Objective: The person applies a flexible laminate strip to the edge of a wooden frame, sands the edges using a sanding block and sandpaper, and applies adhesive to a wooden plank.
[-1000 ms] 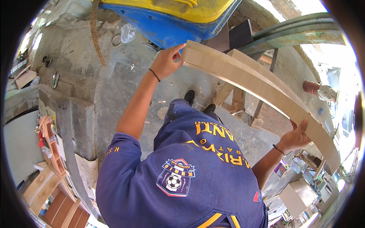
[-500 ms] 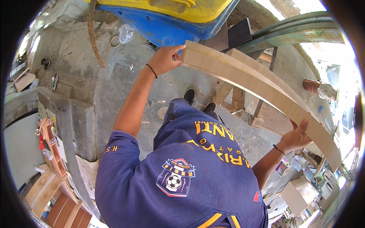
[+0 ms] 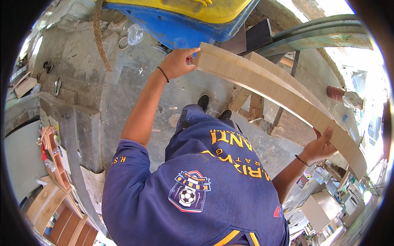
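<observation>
A long wood-grain board spans from the upper middle to the right, looking bowed through the lens. My left hand pinches its left end between thumb and fingers. Farther along toward the other end, my right hand is closed on the near edge, thumb on the face and fingers partly hidden behind it. Just beyond the board lies another pale wooden piece, partly covered by it; whether the two touch I cannot tell.
A blue bin with a yellow lid stands ahead. Greenish metal beams cross at upper right. A wooden frame stands under the board. Wooden shelves are at left. A concrete ledge runs beside me.
Hardly anything differs. The view has shifted very slightly, and both hands keep the same hold on the board.
</observation>
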The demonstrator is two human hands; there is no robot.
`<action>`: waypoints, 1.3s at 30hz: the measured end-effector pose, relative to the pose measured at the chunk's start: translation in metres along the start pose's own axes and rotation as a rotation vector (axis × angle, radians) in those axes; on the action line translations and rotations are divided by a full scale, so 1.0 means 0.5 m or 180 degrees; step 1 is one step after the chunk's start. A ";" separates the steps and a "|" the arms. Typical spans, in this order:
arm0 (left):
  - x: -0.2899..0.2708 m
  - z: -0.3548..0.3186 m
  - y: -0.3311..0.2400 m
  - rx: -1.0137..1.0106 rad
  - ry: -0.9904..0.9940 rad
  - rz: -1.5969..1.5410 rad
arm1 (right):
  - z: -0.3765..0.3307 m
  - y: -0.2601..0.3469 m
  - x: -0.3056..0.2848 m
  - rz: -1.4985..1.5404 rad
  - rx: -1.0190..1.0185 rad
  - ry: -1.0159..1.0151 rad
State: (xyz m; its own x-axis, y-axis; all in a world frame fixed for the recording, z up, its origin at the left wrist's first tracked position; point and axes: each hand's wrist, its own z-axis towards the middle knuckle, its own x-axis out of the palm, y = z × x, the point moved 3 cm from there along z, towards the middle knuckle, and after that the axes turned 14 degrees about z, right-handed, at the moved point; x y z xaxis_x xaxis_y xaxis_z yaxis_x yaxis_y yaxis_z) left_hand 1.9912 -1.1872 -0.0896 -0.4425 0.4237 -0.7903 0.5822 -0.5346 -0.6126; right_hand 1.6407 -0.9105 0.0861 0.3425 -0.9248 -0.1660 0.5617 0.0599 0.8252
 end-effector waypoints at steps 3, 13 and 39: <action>0.003 0.000 0.001 -0.0034 0.0024 0.0065 | 0.001 -0.003 0.000 -0.0021 -0.0006 0.0007; 0.006 -0.003 0.004 0.0125 0.0005 0.0267 | 0.003 -0.012 -0.002 -0.0025 -0.0009 0.0027; 0.023 -0.013 0.011 0.0012 -0.0152 0.0087 | 0.000 -0.007 0.009 0.0038 -0.0053 0.0043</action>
State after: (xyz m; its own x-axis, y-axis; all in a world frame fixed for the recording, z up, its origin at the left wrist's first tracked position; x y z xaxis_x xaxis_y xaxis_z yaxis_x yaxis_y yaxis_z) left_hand 1.9937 -1.1804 -0.1022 -0.4586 0.3736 -0.8063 0.5921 -0.5481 -0.5907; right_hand 1.6402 -0.9149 0.0827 0.3594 -0.9187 -0.1635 0.5698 0.0773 0.8181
